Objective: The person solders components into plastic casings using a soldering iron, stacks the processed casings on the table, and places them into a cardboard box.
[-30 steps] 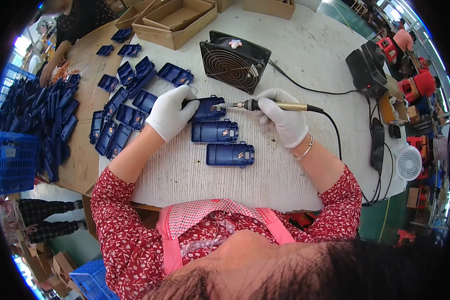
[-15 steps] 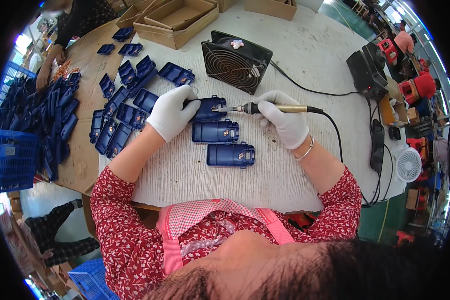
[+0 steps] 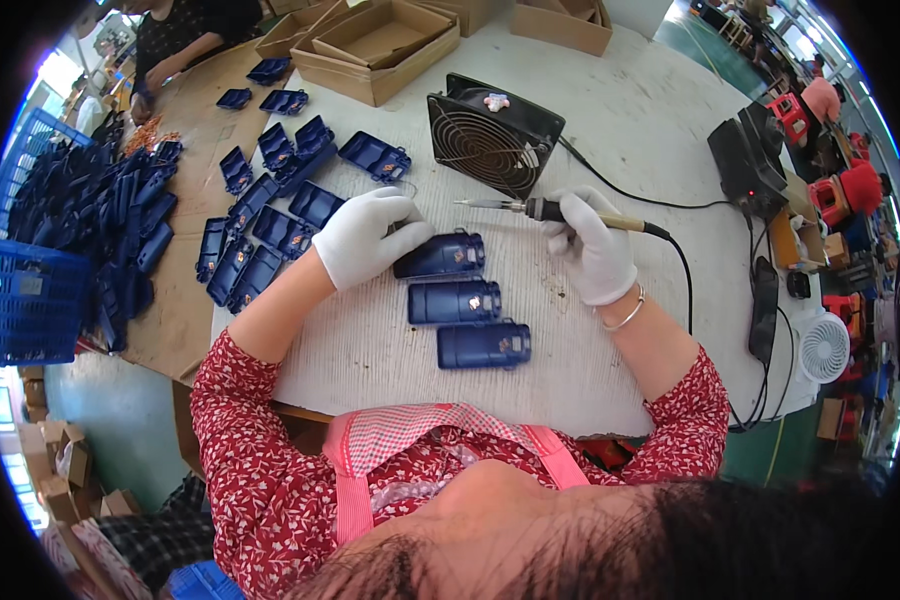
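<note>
Three open blue plastic case halves form a staggered column in front of me. My left hand [image 3: 375,240], in a white glove, has curled fingers with the thumb at the left edge of the farthest case half [image 3: 455,254]. Below it lie the middle case half [image 3: 454,301] and the nearest case half [image 3: 484,345], each with small metal parts at its right end. My gloved right hand [image 3: 595,247] is closed around the handle of a soldering iron [image 3: 540,208]. The iron points left, its tip beyond the farthest case half and apart from it.
A black fan [image 3: 494,137] stands at the back. More blue case halves [image 3: 282,232] lie left, beside a heap [image 3: 90,220] and a blue basket [image 3: 32,305]. Cardboard boxes [image 3: 375,85] sit far back. A black box with a red light [image 3: 745,165] and cables are right.
The soldering iron's tip has come up off the farthest case half and away from its metal parts. My left hand stays at that case half. The whole view has shifted slightly.
</note>
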A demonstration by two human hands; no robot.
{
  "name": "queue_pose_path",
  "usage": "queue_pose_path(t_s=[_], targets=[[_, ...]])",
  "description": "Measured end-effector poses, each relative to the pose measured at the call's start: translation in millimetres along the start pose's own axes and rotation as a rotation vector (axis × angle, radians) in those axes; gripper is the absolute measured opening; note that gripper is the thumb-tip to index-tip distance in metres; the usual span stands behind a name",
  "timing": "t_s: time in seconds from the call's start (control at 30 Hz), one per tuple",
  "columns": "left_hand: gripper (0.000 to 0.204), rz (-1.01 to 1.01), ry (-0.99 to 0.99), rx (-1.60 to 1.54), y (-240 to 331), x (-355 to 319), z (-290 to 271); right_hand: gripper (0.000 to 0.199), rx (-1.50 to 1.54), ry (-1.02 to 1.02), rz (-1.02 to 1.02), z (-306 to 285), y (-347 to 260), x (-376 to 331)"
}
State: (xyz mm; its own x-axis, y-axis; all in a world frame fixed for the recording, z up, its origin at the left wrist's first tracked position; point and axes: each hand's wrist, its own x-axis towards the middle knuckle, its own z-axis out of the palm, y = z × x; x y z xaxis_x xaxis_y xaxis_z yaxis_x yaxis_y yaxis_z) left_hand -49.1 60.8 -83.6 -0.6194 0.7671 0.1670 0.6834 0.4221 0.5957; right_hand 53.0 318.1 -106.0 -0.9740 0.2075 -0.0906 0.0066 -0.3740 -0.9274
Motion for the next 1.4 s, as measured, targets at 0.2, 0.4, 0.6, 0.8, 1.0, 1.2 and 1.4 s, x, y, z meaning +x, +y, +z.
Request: queue_pose_path(t_s=[0.2,0.4,0.6,0.8,1.0,1.2,1.4], targets=[[0.021,0.09,0.434,0.487,-20.3,2.3,-5.4,0.017,0.02,-0.002,-0.004,-4.2,4.3,0.9],[0.026,-0.041,0.358,0.561,-37.3,1.6,-4.6,0.017,0.065,-0.017,0.0,-4.7,4.9,1.6],[0.016,0.043,0.359,0.502,-27.3,-0.8,0.0,0.017,0.059,-0.018,-0.001,-4.0,4.4,1.4],[0.015,0.237,0.132,0.392,-14.5,1.5,3.5,0.018,0.016,0.002,-0.002,0.4,1.0,-2.3],[0.015,0.339,0.1,0.335,-5.9,3.6,7.0,0.016,-0.105,0.014,-0.001,4.7,-2.1,-3.8],[0.016,0.375,0.113,0.317,-5.5,3.4,7.6,0.015,-0.212,0.026,0.005,8.9,-4.7,-5.7],[0.017,0.388,0.117,0.304,-7.0,3.9,8.3,0.014,-0.213,0.028,0.025,10.0,-5.5,-6.2]])
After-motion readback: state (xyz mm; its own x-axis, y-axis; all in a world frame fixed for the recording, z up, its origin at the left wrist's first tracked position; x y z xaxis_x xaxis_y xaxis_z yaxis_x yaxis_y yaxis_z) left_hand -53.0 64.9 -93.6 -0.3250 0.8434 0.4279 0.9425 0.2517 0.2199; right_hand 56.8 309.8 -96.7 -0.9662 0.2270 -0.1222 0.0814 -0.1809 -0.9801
